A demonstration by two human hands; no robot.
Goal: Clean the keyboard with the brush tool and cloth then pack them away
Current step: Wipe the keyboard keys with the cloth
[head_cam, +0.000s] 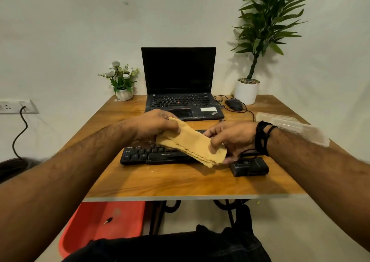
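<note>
We hold the folded yellow cloth (191, 144) between both hands above the keyboard (154, 154), which lies on the bench (160, 179) in front of the open laptop (181, 85). Our left hand (155, 125) grips the cloth's far end, fingers curled round it; our right hand (232, 140) pinches the near end between thumb and fingers. A small black case (250, 167) sits just right of the keyboard, touching the bench. A clear plastic box (288, 124) lies near the bench's right edge, a mouse (233, 104) beside the laptop.
</note>
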